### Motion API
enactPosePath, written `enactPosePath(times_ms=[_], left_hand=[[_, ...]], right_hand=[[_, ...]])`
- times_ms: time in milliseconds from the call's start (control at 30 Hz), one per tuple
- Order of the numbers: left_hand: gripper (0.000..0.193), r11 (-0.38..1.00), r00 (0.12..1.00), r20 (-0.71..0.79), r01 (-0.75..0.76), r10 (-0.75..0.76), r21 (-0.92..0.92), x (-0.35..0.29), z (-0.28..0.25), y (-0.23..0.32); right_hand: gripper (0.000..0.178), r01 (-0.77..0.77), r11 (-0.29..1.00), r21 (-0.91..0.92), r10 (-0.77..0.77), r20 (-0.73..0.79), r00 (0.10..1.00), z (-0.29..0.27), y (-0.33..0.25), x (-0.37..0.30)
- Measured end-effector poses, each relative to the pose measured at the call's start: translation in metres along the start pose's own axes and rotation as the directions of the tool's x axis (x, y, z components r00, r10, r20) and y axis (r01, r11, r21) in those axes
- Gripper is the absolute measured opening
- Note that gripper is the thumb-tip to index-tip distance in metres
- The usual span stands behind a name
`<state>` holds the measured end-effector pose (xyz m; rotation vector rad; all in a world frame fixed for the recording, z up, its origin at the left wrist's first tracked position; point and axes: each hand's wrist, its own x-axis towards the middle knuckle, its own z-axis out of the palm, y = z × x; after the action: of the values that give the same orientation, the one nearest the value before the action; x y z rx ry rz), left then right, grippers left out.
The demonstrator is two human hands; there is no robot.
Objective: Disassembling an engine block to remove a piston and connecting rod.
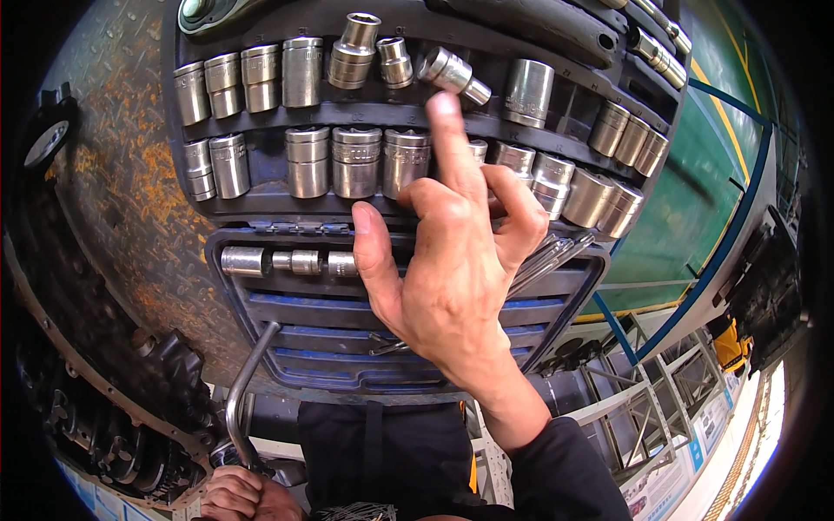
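My right hand (456, 269) reaches over an open socket case (408, 217). Its index finger is stretched out, with the tip at a tilted chrome socket (449, 69) that has a narrower end; touching or just above it, I cannot tell. Thumb and other fingers are apart, holding nothing visible. Chrome sockets (356, 165) of several sizes stand in two rows around the fingers, some hidden behind the hand. At the lower left, my left hand (248, 497) is closed around a bent steel bar handle (236, 404), whose end rises toward the case's near left corner.
Smaller sockets (243, 260) lie in the case's near half. A ratchet head (198, 9) sits at the far left. The case rests on a rusty metal plate (130, 200). Dark engine parts (113, 425) stand at left, a metal frame (643, 408) at right.
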<state>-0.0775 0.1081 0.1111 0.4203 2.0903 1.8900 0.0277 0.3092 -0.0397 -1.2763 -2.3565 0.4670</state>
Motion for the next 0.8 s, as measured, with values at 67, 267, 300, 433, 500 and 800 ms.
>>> enactPosePath(times_ms=[67, 267, 300, 433, 500, 800], left_hand=[[0.054, 1.000, 1.000, 0.006, 0.003, -0.003, -0.008, 0.0000, -0.0002, -0.0001], [0.055, 0.999, 0.999, 0.033, 0.016, -0.015, -0.031, 0.0006, -0.0014, 0.0004], [0.055, 0.999, 0.999, 0.047, 0.021, -0.018, -0.050, 0.0008, -0.0015, 0.0005], [0.055, 0.996, 0.997, 0.072, 0.031, -0.025, -0.079, 0.0012, -0.0010, 0.0004], [0.055, 0.998, 0.998, 0.057, 0.029, -0.026, -0.059, 0.0009, 0.0000, 0.0006], [0.055, 1.000, 1.000, 0.003, 0.024, -0.024, -0.010, -0.0011, 0.0030, 0.0005]], right_hand=[[0.028, -0.001, 1.000, -0.009, 0.001, 0.003, 1.000, -0.0005, -0.0005, -0.0003], [0.028, -0.009, 1.000, -0.014, 0.009, 0.013, 1.000, -0.0018, -0.0012, 0.0000], [0.028, -0.007, 1.000, -0.019, 0.007, 0.010, 1.000, -0.0017, -0.0011, 0.0001], [0.029, -0.002, 1.000, -0.006, 0.002, -0.004, 1.000, -0.0008, -0.0001, 0.0003], [0.029, -0.004, 1.000, -0.004, 0.004, -0.005, 1.000, -0.0010, 0.0000, 0.0003], [0.028, -0.037, 0.999, 0.022, 0.037, -0.005, 0.999, -0.0025, -0.0003, 0.0036]])
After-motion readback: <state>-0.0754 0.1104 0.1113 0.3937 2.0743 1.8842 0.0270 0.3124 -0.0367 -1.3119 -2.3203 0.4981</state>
